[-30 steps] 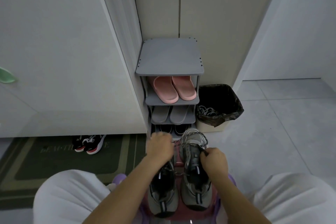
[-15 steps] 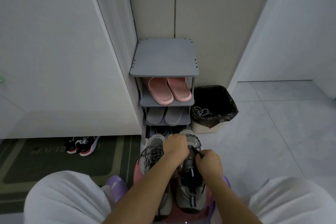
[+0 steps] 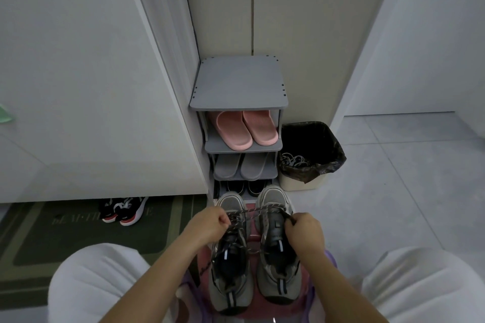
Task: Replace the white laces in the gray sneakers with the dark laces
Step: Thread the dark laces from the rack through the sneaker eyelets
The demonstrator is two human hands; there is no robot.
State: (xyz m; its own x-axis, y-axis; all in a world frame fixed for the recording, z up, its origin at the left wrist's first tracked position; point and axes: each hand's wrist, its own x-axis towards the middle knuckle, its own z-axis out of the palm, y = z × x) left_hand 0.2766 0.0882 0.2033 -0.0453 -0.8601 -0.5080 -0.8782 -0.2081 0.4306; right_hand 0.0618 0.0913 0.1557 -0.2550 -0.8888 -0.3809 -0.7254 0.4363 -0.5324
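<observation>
Two gray sneakers stand side by side on a pink stool (image 3: 253, 237) between my knees, toes pointing away. The left sneaker (image 3: 231, 270) carries a dark speckled lace. The right sneaker (image 3: 278, 252) has a dark lace (image 3: 258, 209) stretched taut across its toe end. My left hand (image 3: 207, 227) pinches one end of that lace over the left sneaker. My right hand (image 3: 305, 235) pinches the other end at the right sneaker's tongue. White laces (image 3: 294, 159) lie in the bin.
A gray shoe rack (image 3: 238, 86) stands just ahead with pink slippers (image 3: 246, 130), gray slippers and dark shoes. A lined trash bin (image 3: 312, 152) sits to its right. Black-and-red sneakers (image 3: 123, 210) rest on a green doormat (image 3: 78, 231) at left. Tiled floor lies right.
My hands have drawn apart, pulling the dark lace taut across the right sneaker. The left hand moved left off the right sneaker, uncovering the left sneaker's lacing.
</observation>
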